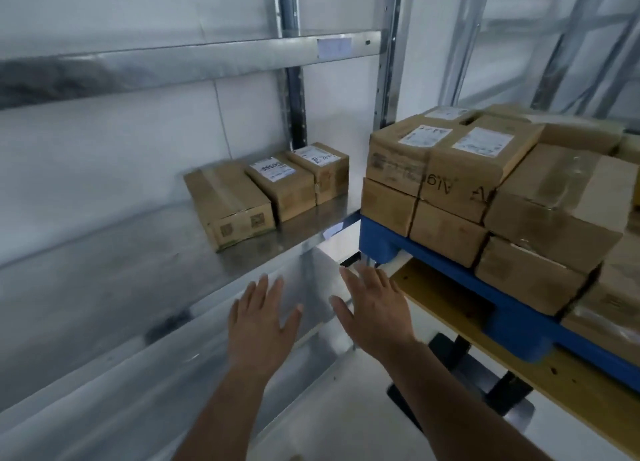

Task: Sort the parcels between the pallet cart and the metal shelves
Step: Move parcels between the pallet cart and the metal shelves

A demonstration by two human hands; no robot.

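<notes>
hands hover empty, left grip [261,322] and right grip [375,310] spread flat. three parcels [266,192] sit on the metal shelf [138,273]. more stack on the blue pallet [519,322].

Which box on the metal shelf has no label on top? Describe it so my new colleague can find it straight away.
Start at the metal shelf left of the blue pallet. Three cardboard boxes sit in a row at its right end. Take the leftmost box, nearest the front edge: its top shows only tape, while its two neighbours carry white labels.
</notes>
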